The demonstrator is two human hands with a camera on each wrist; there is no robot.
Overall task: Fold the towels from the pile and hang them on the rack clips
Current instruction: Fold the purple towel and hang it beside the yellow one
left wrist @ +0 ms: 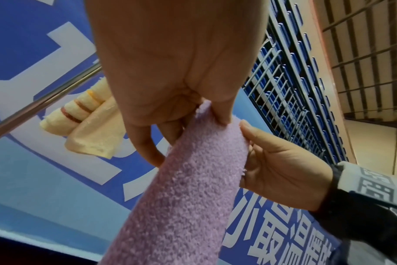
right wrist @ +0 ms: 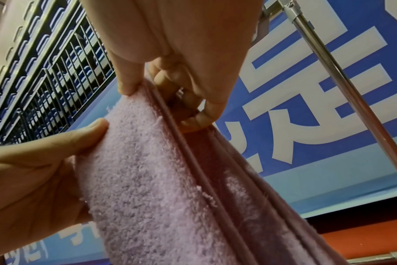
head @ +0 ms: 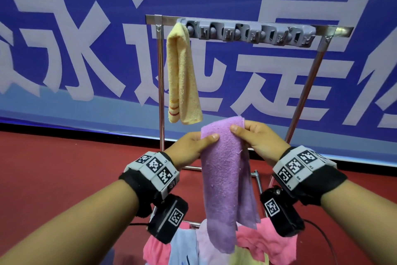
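A purple towel (head: 223,178), folded lengthwise, hangs between both my hands in front of the rack. My left hand (head: 193,144) pinches its upper left edge with the thumb on the front. My right hand (head: 255,135) pinches its upper right edge, fingers curled behind the folded layers (right wrist: 193,118). The same purple towel (left wrist: 188,188) fills the lower middle of the left wrist view, and its stacked edges (right wrist: 193,170) show in the right wrist view. A folded yellow towel (head: 182,75) hangs from the leftmost clip of the grey clip bar (head: 249,32).
The metal rack (head: 160,84) stands on a red floor before a blue banner. A pile of pink, blue and yellow towels (head: 253,243) lies below my hands. The other clips on the bar hold nothing.
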